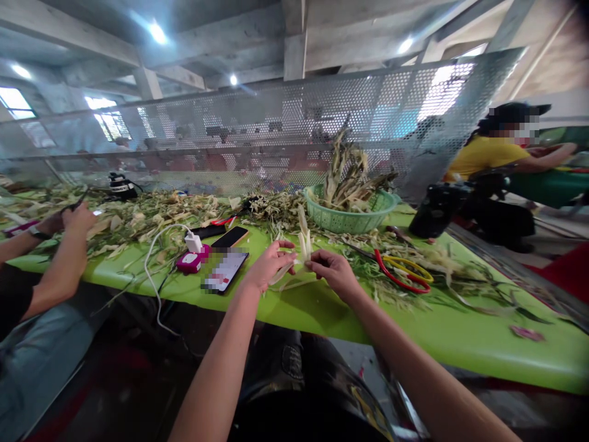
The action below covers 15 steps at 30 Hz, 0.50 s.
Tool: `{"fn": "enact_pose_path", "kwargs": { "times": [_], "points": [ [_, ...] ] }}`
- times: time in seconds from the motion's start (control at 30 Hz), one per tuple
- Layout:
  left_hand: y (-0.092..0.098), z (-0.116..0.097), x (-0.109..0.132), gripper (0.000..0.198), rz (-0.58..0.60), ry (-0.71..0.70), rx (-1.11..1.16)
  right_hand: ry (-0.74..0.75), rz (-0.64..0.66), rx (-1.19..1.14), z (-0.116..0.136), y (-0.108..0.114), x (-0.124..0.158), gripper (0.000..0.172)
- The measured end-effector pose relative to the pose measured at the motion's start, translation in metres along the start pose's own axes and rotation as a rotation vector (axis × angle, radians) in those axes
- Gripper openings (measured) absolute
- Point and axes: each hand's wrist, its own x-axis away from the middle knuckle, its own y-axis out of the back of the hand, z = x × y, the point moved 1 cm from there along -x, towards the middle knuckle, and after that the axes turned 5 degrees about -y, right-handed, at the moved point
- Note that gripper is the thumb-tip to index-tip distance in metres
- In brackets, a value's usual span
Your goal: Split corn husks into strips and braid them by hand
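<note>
Bright green, smooth desk (460,331) fronts a perforated grey metal panel (184,138). Above the near edge, the left hand (275,265) and right hand (332,270) pinch pale, flat plant strips (304,242) between fingertips; one length stands upright. Adjacent right: red-and-yellow-handled scissors (384,267) on loose, fibrous green scraps (368,261). Adjacent left: a lit-screen smartphone (227,273), a dark-screened smartphone (230,237) and a magenta block-shaped socket (189,262) with white cable (148,267) hanging over the edge. Beyond the hands: a light-green slotted plastic basket (350,221) of dry, crinkled leaves (343,175).
</note>
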Motion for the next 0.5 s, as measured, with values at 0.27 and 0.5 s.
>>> {"fn": "enact_pose_path", "kwargs": {
  "times": [0.27, 0.5],
  "points": [
    [-0.006, -0.003, 0.002, 0.028, -0.041, 0.033, 0.163, 0.019, -0.004, 0.080, 0.002, -0.001, 0.001, 0.022],
    [-0.011, -0.002, -0.001, 0.027, -0.015, -0.026, -0.005, 0.016, 0.034, 0.050, 0.005, -0.002, 0.002, 0.022]
  ]
}}
